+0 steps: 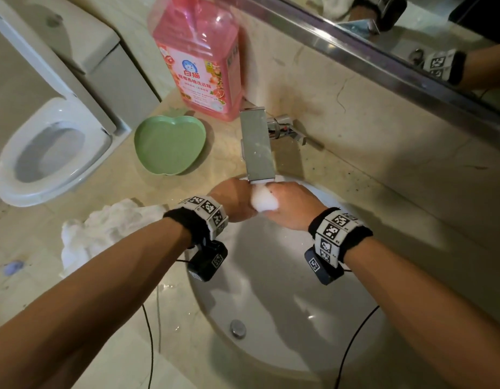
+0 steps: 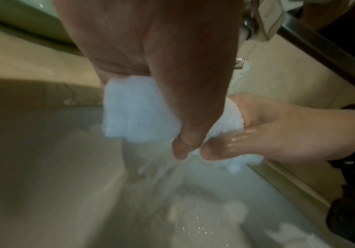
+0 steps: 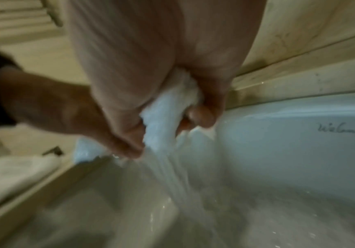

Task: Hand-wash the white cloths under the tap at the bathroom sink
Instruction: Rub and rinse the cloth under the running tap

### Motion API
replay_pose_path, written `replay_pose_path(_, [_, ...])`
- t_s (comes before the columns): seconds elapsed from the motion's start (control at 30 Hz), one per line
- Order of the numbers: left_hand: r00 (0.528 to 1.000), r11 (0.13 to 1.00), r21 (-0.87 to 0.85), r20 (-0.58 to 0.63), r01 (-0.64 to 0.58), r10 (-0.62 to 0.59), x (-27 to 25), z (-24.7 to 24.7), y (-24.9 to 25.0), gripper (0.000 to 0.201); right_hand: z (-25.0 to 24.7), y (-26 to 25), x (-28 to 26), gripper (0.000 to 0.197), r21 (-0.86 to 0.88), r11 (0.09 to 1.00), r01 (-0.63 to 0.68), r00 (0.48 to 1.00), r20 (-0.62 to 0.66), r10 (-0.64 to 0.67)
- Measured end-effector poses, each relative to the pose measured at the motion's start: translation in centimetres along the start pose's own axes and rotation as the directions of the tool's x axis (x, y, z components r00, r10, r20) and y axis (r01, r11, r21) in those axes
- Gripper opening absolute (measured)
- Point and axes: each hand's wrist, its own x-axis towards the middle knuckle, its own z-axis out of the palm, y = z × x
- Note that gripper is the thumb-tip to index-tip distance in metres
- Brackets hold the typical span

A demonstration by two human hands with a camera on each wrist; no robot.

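Observation:
A wet white cloth [image 1: 263,201] is bunched between both hands just under the flat chrome tap [image 1: 257,147], over the white sink [image 1: 271,318]. My left hand [image 1: 234,200] grips one end of the white cloth [image 2: 134,115]. My right hand [image 1: 292,204] grips the other end of the cloth [image 3: 161,120], thumb and fingers curled round it. Water streams from the cloth down into the sink [image 3: 299,159] in both wrist views. More white cloths [image 1: 103,228] lie crumpled on the counter left of the sink.
A green apple-shaped dish [image 1: 170,144] and a pink detergent bottle [image 1: 199,57] stand on the counter behind the sink's left side. A toilet [image 1: 46,153] is at the far left. A mirror [image 1: 411,37] runs above the wall. The drain plug [image 1: 238,328] sits near the sink's front.

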Motion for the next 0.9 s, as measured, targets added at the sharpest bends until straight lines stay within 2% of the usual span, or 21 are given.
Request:
replay_pose_path(0.07, [0.999,0.997,-0.082,-0.043,-0.009,0.006,-0.7,-0.4,-1.1,0.055,-0.4,0.0,0.0,0.059,0.186,0.98,-0.071,0.993,0.105,0.052])
replay_pose_path(0.13, [0.998,0.985,-0.163,-0.057,-0.049,0.04,-1.5,-0.8,-2.1,0.058,-0.8,-0.2,0.2,0.058,0.362,0.921,-0.147,0.98,0.177,0.086])
replay_pose_path(0.23, [0.994,0.957,-0.282,-0.097,-0.069,0.043,-2.7,-1.0,-3.0,0.054,-1.2,-1.2,0.8,0.049,0.552,0.819,-0.156,0.984,0.16,0.08])
replay_pose_path(0.33, [0.997,0.946,-0.324,-0.075,-0.026,0.002,-3.6,-1.1,-3.8,0.055,-1.2,-2.5,1.7,0.023,0.532,0.84,-0.109,0.993,0.092,0.071])
replay_pose_path(0.37, [0.998,0.941,-0.34,-0.052,0.005,-0.024,-3.9,-1.3,-4.0,0.059,-1.1,-2.7,1.8,0.024,0.51,0.855,-0.09,0.996,0.066,0.065])
replay_pose_path(0.4, [0.998,0.93,-0.365,-0.035,0.033,-0.049,-4.1,-1.5,-4.2,0.061,-1.1,-2.7,1.8,0.034,0.501,0.863,-0.07,0.998,0.033,0.062])
replay_pose_path(0.47, [0.997,0.916,-0.395,0.0,0.071,-0.077,-4.3,-1.7,-4.4,0.065,-1.0,-2.8,1.5,0.043,0.534,0.844,-0.058,0.996,-0.025,0.084])
replay_pose_path(0.53, [0.994,0.916,-0.386,0.074,0.104,-0.082,-4.1,-1.9,-4.2,0.073,-0.8,-2.8,1.2,0.032,0.572,0.819,-0.048,0.99,-0.079,0.113])
replay_pose_path(0.6, [0.987,0.94,-0.32,0.14,0.119,-0.077,-3.3,-1.9,-3.7,0.073,-0.8,-2.8,0.8,0.022,0.565,0.825,-0.005,0.985,-0.138,0.101])
replay_pose_path(0.67, [0.986,0.961,-0.259,0.159,0.097,-0.057,-2.3,-1.8,-3.0,0.065,-0.9,-2.4,0.5,0.027,0.469,0.882,-0.033,0.985,-0.136,0.109])
replay_pose_path(0.73, [0.991,0.968,-0.242,0.128,0.063,-0.032,-1.6,-1.5,-2.2,0.061,-1.4,-1.6,0.0,0.038,0.446,0.892,-0.074,0.988,-0.087,0.126])
replay_pose_path(0.83, [1.0,0.977,-0.215,-0.015,0.005,-0.008,-0.9,-0.9,-1.5,0.045,-2.2,-0.5,-1.0,0.039,0.612,0.769,-0.185,0.976,0.024,0.216])
replay_pose_path(0.9, [0.995,0.972,-0.232,-0.099,-0.024,0.001,-0.6,-0.6,-1.0,0.038,-2.3,0.1,-1.3,0.043,0.618,0.749,-0.239,0.965,0.068,0.252])
